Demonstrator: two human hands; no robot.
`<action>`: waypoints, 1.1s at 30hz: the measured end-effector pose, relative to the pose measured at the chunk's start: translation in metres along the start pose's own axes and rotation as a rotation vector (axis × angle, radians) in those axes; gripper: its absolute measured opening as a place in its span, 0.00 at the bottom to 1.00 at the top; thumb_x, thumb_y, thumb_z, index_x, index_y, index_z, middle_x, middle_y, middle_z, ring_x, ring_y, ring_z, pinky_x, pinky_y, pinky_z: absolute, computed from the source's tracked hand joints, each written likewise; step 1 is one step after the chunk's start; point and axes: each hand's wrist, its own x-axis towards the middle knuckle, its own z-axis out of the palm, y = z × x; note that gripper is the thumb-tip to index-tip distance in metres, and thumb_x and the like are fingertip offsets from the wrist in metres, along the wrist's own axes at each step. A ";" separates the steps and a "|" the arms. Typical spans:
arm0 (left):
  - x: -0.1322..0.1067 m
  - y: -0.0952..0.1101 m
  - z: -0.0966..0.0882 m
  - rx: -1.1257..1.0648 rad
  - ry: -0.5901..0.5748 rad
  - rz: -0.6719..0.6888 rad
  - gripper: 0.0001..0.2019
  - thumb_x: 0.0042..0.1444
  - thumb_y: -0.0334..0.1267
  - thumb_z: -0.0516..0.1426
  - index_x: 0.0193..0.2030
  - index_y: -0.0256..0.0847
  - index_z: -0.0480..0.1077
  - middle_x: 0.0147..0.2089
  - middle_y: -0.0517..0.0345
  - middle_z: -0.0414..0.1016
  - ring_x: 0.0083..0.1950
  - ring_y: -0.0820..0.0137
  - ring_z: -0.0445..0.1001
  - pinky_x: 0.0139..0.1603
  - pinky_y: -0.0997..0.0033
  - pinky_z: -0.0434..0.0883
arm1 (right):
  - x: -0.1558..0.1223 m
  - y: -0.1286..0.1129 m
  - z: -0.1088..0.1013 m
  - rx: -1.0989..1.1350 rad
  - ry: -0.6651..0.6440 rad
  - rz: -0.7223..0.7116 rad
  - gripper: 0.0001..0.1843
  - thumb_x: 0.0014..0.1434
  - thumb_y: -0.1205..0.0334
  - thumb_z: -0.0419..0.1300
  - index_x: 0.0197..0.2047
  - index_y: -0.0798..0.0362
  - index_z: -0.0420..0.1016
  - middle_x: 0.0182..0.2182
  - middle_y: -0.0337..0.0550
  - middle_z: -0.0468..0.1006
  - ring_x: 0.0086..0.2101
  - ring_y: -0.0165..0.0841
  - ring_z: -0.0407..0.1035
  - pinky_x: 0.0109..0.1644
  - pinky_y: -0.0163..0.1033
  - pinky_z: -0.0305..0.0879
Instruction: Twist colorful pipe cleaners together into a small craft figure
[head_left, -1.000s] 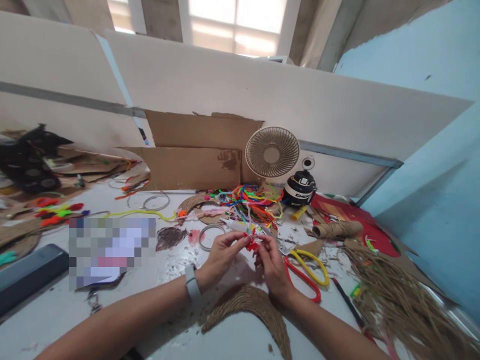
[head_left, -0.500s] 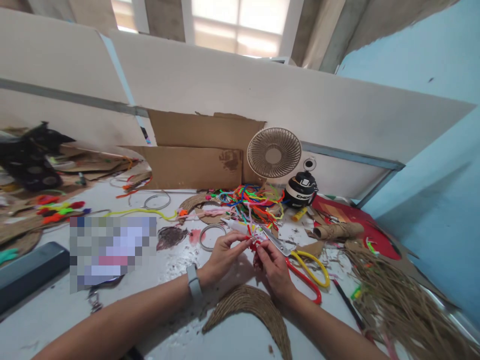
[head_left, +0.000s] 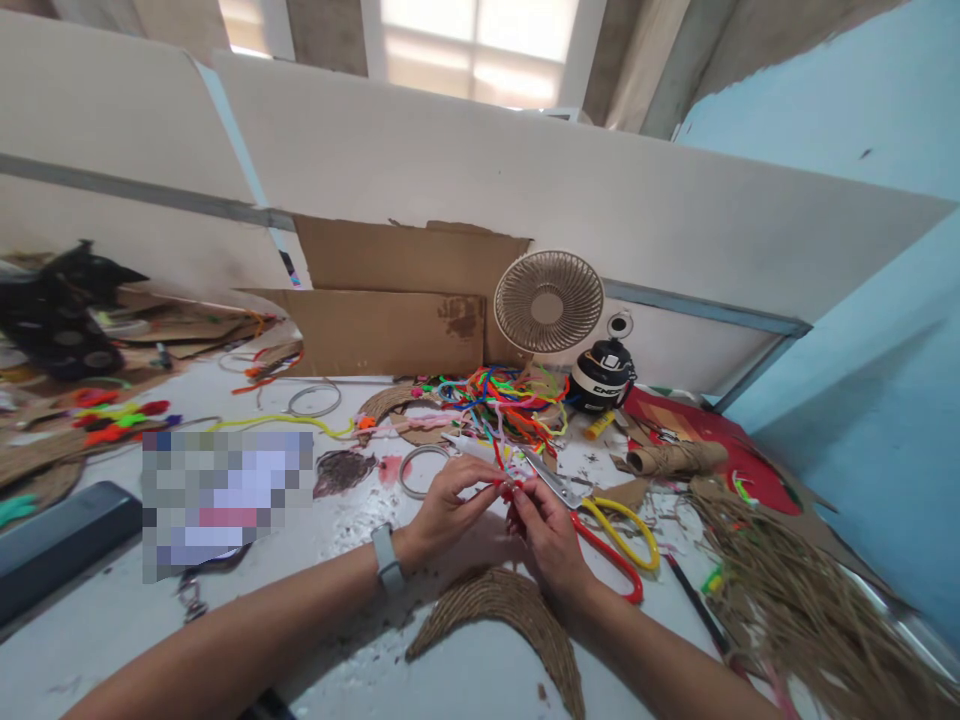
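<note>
Red fuzzy piece [head_left: 511, 492]: sitting mid-view between both sets of fingertips, being held up off the table; exact shape hiding behind fingers, can't tell.
Left hand [head_left: 452, 497]: coming in from 9 o'clock of the piece, thumb and forefinger pinching its near edge; fine contact too small for telling.
Right hand [head_left: 551, 535]: reaching in from 5 o'clock, thumb and forefinger pinching the opposite side, other fingers curling underneath.
Red strand [head_left: 498, 455]: standing up around 11 to 12 o'clock of the piece; whether it is joining it, can't tell.
Handling: looks like small shaping or twisting; doing it well probably means one hand is anchoring while the other is turning in short bits, tips staying close to the bend. Squeezing too hard is likely flattening the fuzz; gripping too loosely is risking slip.
Scissors [head_left: 576, 503]: lying open-handled at 3 to 4 o'clock, blades pointing toward 1 o'clock, just beside the right hand; knuckles are wanting care there.
White nozzle tube [head_left: 474, 446]: lying at 11 o'clock, near the left fingertips.
Colored stems [head_left: 501, 400]: piling up at 12 o'clock, beyond the tube.
Twine crescent [head_left: 495, 592]: resting at 6 o'clock, below both hands.
</note>
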 end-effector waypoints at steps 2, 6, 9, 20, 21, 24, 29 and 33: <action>0.000 0.000 -0.001 0.042 -0.014 0.030 0.05 0.53 0.36 0.57 0.35 0.42 0.74 0.35 0.52 0.77 0.39 0.66 0.73 0.44 0.65 0.65 | 0.000 -0.001 0.001 0.000 -0.003 -0.014 0.13 0.58 0.51 0.54 0.33 0.53 0.65 0.21 0.35 0.65 0.23 0.27 0.60 0.27 0.32 0.56; 0.000 0.002 -0.004 0.116 -0.065 0.067 0.05 0.55 0.34 0.55 0.36 0.42 0.72 0.38 0.52 0.77 0.40 0.66 0.72 0.45 0.65 0.62 | -0.002 -0.005 0.003 0.021 -0.034 -0.013 0.13 0.58 0.51 0.53 0.34 0.53 0.64 0.20 0.34 0.65 0.22 0.27 0.59 0.26 0.32 0.56; -0.002 0.003 -0.005 0.156 -0.097 0.062 0.06 0.56 0.34 0.53 0.36 0.41 0.71 0.38 0.52 0.77 0.40 0.66 0.72 0.44 0.65 0.60 | -0.003 -0.005 0.004 0.026 -0.066 -0.008 0.13 0.58 0.52 0.53 0.32 0.53 0.63 0.20 0.34 0.65 0.22 0.26 0.60 0.26 0.33 0.56; -0.003 0.006 0.000 0.167 -0.018 -0.106 0.07 0.54 0.40 0.56 0.29 0.42 0.73 0.27 0.57 0.74 0.31 0.68 0.67 0.39 0.67 0.58 | -0.005 -0.004 0.004 -0.073 -0.035 -0.041 0.14 0.58 0.49 0.52 0.33 0.51 0.64 0.21 0.34 0.66 0.22 0.27 0.60 0.25 0.33 0.57; -0.003 0.006 0.000 0.142 -0.008 -0.124 0.07 0.53 0.41 0.57 0.29 0.43 0.73 0.27 0.57 0.74 0.31 0.68 0.67 0.40 0.67 0.58 | -0.005 -0.004 0.004 -0.082 -0.036 -0.048 0.13 0.58 0.49 0.52 0.33 0.51 0.64 0.21 0.34 0.66 0.22 0.27 0.60 0.26 0.33 0.57; -0.002 0.005 0.001 0.044 0.030 -0.182 0.07 0.51 0.43 0.58 0.31 0.44 0.75 0.28 0.56 0.74 0.34 0.66 0.68 0.44 0.65 0.59 | -0.003 -0.003 0.003 -0.073 -0.031 -0.056 0.13 0.58 0.49 0.52 0.32 0.51 0.63 0.22 0.34 0.66 0.23 0.27 0.61 0.27 0.34 0.59; -0.002 0.004 0.003 -0.256 -0.020 -0.416 0.17 0.50 0.45 0.58 0.46 0.42 0.70 0.40 0.52 0.74 0.38 0.66 0.69 0.38 0.69 0.65 | 0.002 0.001 0.001 0.055 0.025 0.022 0.15 0.56 0.48 0.54 0.31 0.52 0.61 0.20 0.33 0.65 0.20 0.26 0.60 0.24 0.32 0.57; -0.003 0.000 0.005 -0.379 -0.038 -0.491 0.15 0.52 0.45 0.57 0.44 0.39 0.69 0.39 0.53 0.73 0.38 0.69 0.70 0.39 0.72 0.67 | 0.005 0.004 0.001 0.138 0.073 0.080 0.16 0.55 0.48 0.55 0.31 0.52 0.60 0.20 0.31 0.65 0.18 0.24 0.60 0.21 0.30 0.54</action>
